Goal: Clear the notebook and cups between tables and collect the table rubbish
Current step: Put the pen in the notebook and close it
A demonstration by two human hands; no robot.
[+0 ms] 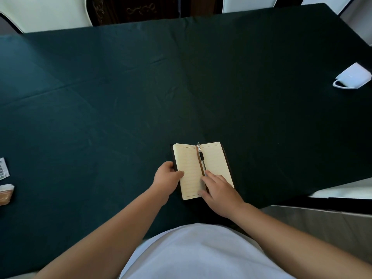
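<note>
An open notebook (190, 164) with cream lined pages and a dark cover lies near the front edge of a table covered in dark green cloth (141, 87). A pen (201, 157) rests along the notebook's spine beside a brown ribbon. My left hand (167, 179) grips the notebook's left edge, thumb on the page. My right hand (219, 190) lies on the right page, fingers spread, fingertips touching the lower end of the pen. A white cup (352, 78) lies tipped on its side at the table's right edge.
Scraps of rubbish sit at the left edge: a printed wrapper (3, 168) and a small brown-and-white packet (6, 193). White chairs (46, 13) stand behind the table. A second surface and grey floor (322, 222) show at lower right.
</note>
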